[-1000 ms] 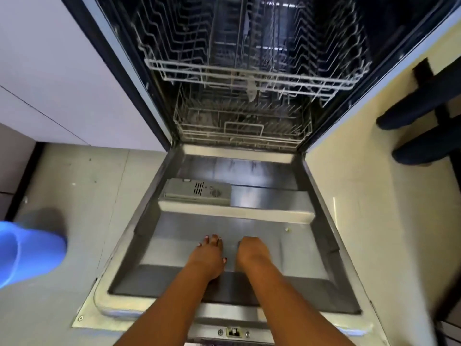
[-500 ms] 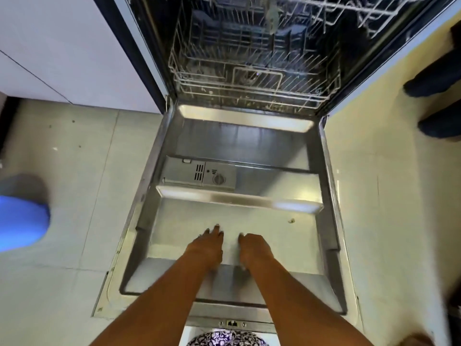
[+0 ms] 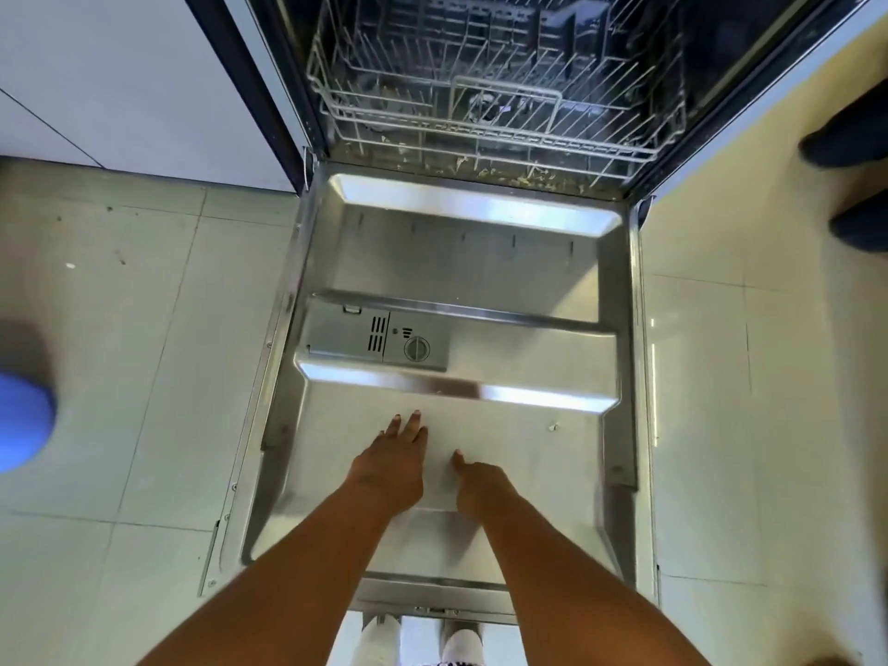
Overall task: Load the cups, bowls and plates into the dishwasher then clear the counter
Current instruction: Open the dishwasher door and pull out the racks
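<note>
Left hand (image 3: 391, 466): flat, fingers straight out, resting on the door's inner panel, bottom centre.
Right hand (image 3: 480, 478): just beside it, over the same panel. The fingers are mostly hidden, so I can't tell whether they're curled.
Dishwasher door (image 3: 528, 473): down flat, centre frame, with a crumb (image 3: 553, 426) right of the hands.
Dispenser (image 3: 375, 336): set mid-door, left of centre.
Lower rack (image 3: 480, 113): top centre, inside the tub, wire tines showing. Food scraps (image 3: 504, 174) lie along the sill below.

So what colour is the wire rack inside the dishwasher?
The wire rack is white. The head view, the only one here, shows it clearly.
</note>
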